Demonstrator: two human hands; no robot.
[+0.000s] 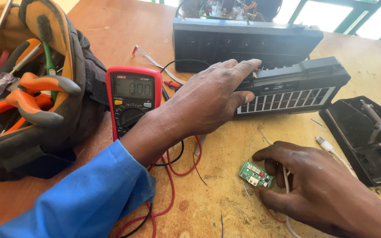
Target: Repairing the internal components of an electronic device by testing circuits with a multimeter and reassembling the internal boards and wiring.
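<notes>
At the far left sat a dark tool bag (73, 110), orange-handled pliers (31, 94) poking out. Just right of it lay a red multimeter (133, 99) with a grey screen, its red and black leads (173, 176) looping over the bench (208, 207). The left hand (208, 103), blue sleeve behind it, stretched flat across the leads, fingers released and resting on a black casing (294, 86) with a pale grid panel on its near face. Near right, the right hand (318, 187) curled down, thumb and fingers pinching a small green circuit board (255, 174) and a white wire (286, 176) against the bench. A black base (362, 141) lay far right.
</notes>
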